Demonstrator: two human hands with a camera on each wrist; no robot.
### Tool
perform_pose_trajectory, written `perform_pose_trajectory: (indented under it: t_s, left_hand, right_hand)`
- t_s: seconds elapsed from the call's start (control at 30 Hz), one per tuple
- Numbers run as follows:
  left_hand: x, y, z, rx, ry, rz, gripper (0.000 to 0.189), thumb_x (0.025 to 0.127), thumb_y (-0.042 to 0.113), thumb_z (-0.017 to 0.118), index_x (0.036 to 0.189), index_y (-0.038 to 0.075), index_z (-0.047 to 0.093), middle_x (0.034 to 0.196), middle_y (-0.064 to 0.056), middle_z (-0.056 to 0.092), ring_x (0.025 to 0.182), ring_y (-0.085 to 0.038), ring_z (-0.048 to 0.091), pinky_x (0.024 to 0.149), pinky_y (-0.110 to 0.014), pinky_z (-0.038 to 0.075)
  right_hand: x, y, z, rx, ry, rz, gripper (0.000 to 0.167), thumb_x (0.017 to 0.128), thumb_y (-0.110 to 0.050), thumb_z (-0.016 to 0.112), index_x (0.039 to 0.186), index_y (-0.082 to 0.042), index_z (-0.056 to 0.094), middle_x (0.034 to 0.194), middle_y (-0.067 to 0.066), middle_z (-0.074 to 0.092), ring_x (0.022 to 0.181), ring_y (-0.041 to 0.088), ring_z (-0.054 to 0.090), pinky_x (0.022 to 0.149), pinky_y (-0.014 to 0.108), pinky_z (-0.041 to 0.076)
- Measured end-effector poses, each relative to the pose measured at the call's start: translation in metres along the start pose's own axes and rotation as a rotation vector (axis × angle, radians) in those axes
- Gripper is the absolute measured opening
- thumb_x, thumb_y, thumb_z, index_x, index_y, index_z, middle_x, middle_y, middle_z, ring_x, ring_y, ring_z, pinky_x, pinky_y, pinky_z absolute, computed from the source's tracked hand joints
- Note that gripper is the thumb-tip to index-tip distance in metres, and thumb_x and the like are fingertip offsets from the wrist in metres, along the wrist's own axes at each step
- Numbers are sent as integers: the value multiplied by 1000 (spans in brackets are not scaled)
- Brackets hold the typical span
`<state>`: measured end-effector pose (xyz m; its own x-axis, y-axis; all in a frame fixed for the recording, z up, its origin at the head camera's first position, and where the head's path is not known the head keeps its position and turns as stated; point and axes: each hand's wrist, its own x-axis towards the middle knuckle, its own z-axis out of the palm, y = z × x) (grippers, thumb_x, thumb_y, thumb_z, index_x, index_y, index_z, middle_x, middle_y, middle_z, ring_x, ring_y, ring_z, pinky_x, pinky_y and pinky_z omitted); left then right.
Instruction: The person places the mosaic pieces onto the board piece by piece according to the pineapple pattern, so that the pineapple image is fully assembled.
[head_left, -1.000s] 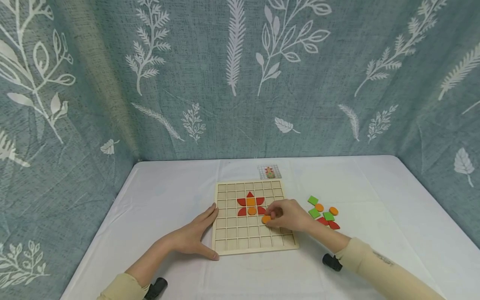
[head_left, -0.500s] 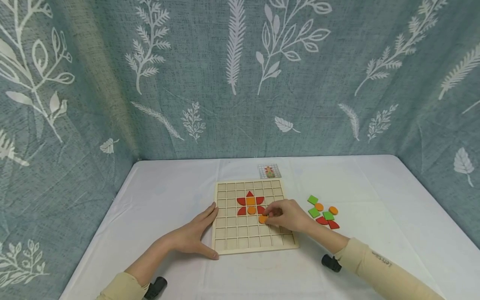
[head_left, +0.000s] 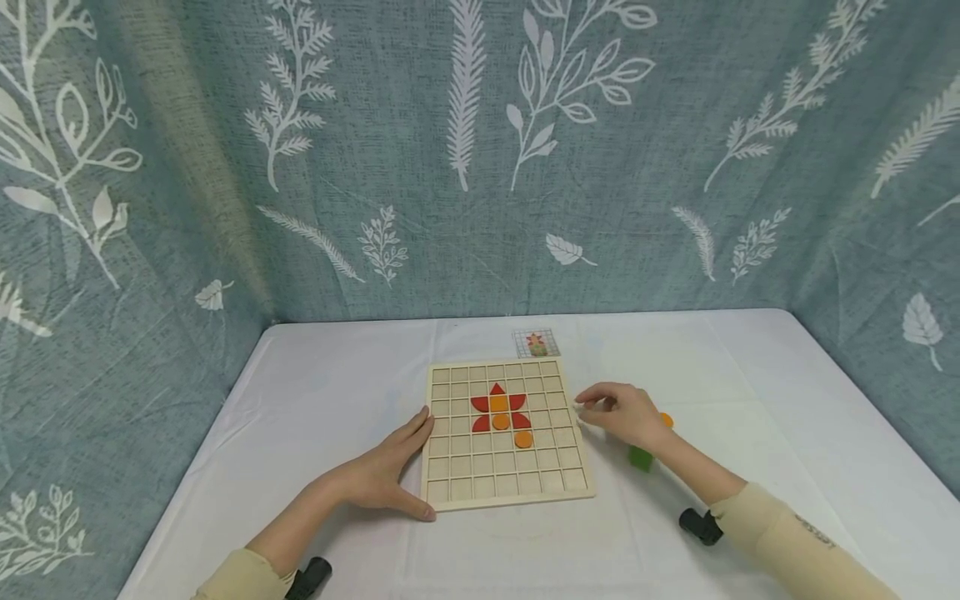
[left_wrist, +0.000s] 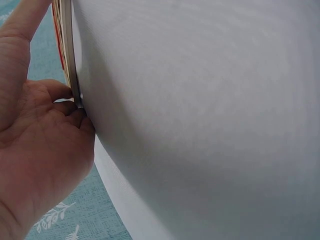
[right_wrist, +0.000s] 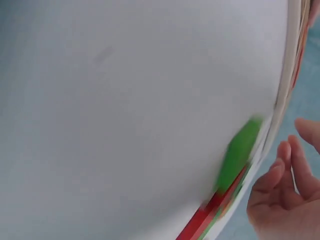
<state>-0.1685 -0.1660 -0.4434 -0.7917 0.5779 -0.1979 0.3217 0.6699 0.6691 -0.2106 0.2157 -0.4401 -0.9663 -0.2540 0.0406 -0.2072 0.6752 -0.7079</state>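
Observation:
In the head view my left hand [head_left: 378,477] lies along the left edge of a wooden grid board [head_left: 457,468], fingers spread and thumb by the near corner. The board bears several red pieces [head_left: 481,405] around an orange square [head_left: 498,403] and an orange disc [head_left: 500,422]. A second orange disc [head_left: 523,439] lies in a cell below and to the right. Just beyond the board's right edge, my right hand [head_left: 630,414] hovers with loosely bent fingers and nothing visible between them. It hides most of the loose pieces there; a green square [head_left: 641,457] shows under the wrist.
A small pattern card [head_left: 536,342] lies behind the board. Another orange disc [head_left: 666,420] peeks out past the right hand. In the right wrist view, green [right_wrist: 239,155] and red pieces [right_wrist: 205,215] lie on the white cloth [head_left: 720,375]. A patterned curtain [head_left: 420,150] encloses the table.
My right hand slid the orange disc left into a grid cell, let it go, and moved right, off the board toward the loose pieces. The left hand has stayed at the board's edge.

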Motion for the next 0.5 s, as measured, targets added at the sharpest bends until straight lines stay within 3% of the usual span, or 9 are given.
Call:
perform_pose_trajectory:
  t_s: [0.23,0.33,0.5]
  left_hand:
    - [0,0,-1,0,1,3,125,68,46,87,154,-5,11,161,-22,-2,146,-42,2,114,-57,17]
    - [-1,0,-1,-2,0,5,125,68,46,87,154,-5,10,161,-22,-2,146,-42,2,114,-57,17]
    - [-1,0,-1,-10,-4,11,125,68,45,87,154,-5,10,161,-22,-3,146,-42,2,114,-58,16]
  right_hand:
    - [-5,23,-25,-41,64,98,26,88,-17,72,111,-6,70,98,8,66,69,18,49,56,31,43]
    - [-6,29,-30,-56,75,136,29,87,-18,72,112,-4,69,105,12,65,74,20,51,58,31,45]
    - [-6,33,-33,-82,66,173,32,87,-18,73,113,0,66,103,13,64,78,20,54,60,30,47]
